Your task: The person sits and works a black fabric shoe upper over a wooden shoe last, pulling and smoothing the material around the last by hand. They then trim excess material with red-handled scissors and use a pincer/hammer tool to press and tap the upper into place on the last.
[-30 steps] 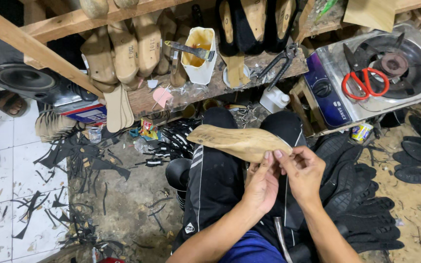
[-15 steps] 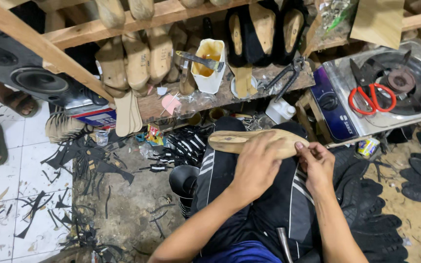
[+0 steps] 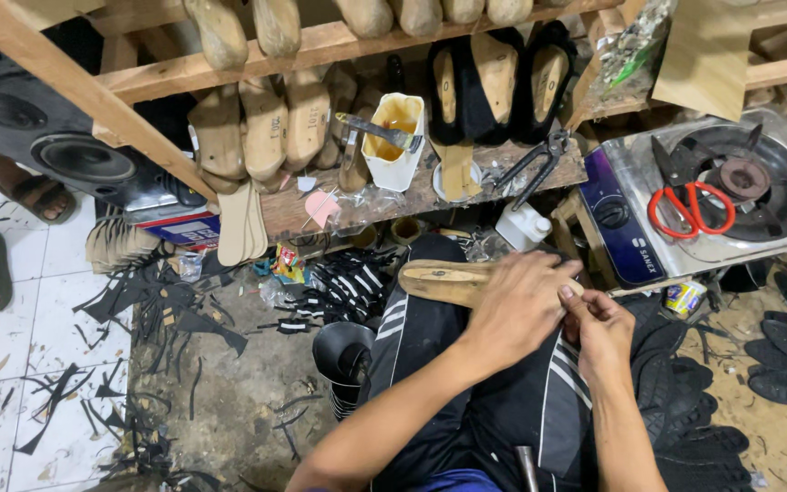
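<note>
Two hands work a wooden shoe last [image 3: 444,281] across the lap: left hand [image 3: 516,310] clamped over it, right hand [image 3: 605,330] pinching its end steady.

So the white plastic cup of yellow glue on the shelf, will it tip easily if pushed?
Probably yes. The glue cup stands tall and narrow near the shelf's front edge. A metal tool leans out over its rim, which likely pulls it sideways. The glue inside may steady it somewhat, but its level is unclear.

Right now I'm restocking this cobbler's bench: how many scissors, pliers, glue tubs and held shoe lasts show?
Red-handled scissors: 1
Black pliers: 1
White glue tub: 1
Wooden shoe last, gripped by left hand and right hand: 1
Total: 4
</note>
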